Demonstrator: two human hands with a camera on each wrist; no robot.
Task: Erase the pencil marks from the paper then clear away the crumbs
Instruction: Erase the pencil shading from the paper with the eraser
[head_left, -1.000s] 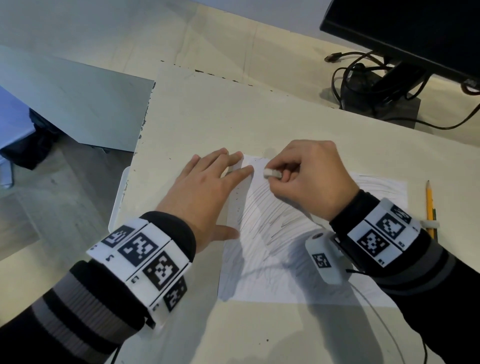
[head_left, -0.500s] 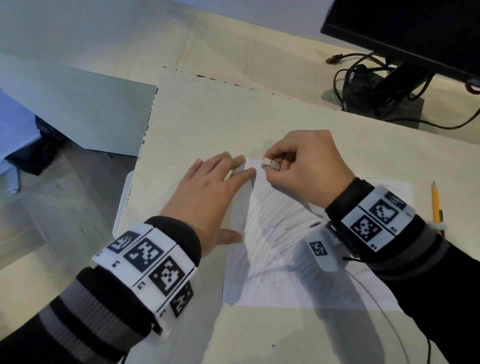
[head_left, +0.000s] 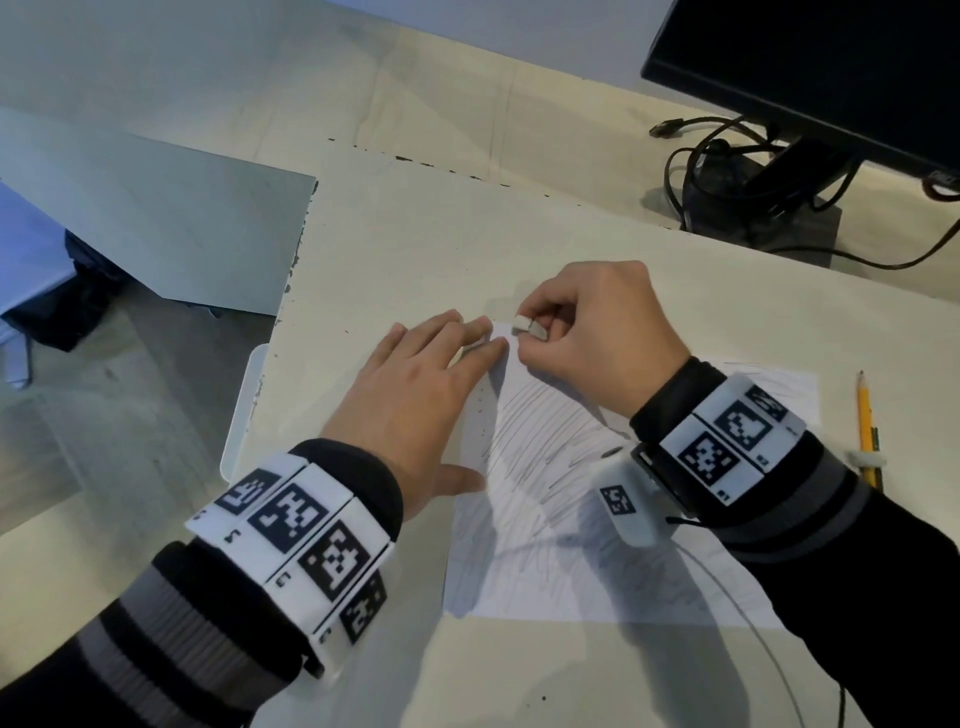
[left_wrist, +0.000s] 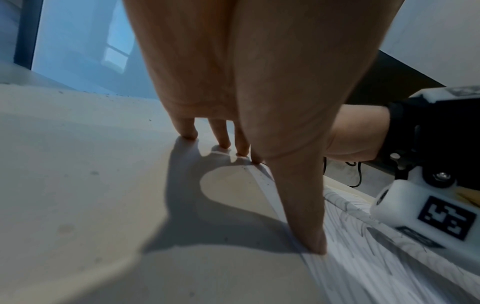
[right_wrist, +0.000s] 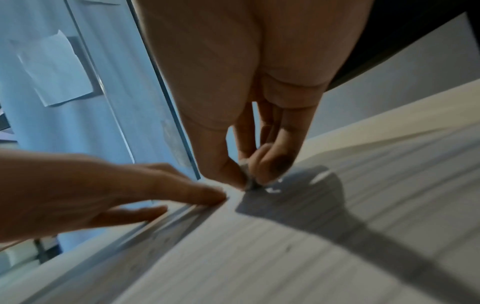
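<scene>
We see a pale table (head_left: 597, 675) with a black monitor (head_left: 810, 78) at its far right corner. A white paper (head_left: 545, 545), covered in pencil marks (head_left: 535, 431), lies flat before us. Our left hand (head_left: 415, 395) rests flat, fingers straight, pinning the paper's left edge. Our right hand (head_left: 597, 338) pinches a small white eraser (head_left: 529, 327) at the paper's far left corner. A yellow pencil (head_left: 865, 415) lies just right of the paper.

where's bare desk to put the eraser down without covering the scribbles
Bare desk lies beyond the paper, between both hands and the monitor stand; more below the paper's near edge. Crowded: pencil on the right, left hand on the paper's left edge.
</scene>
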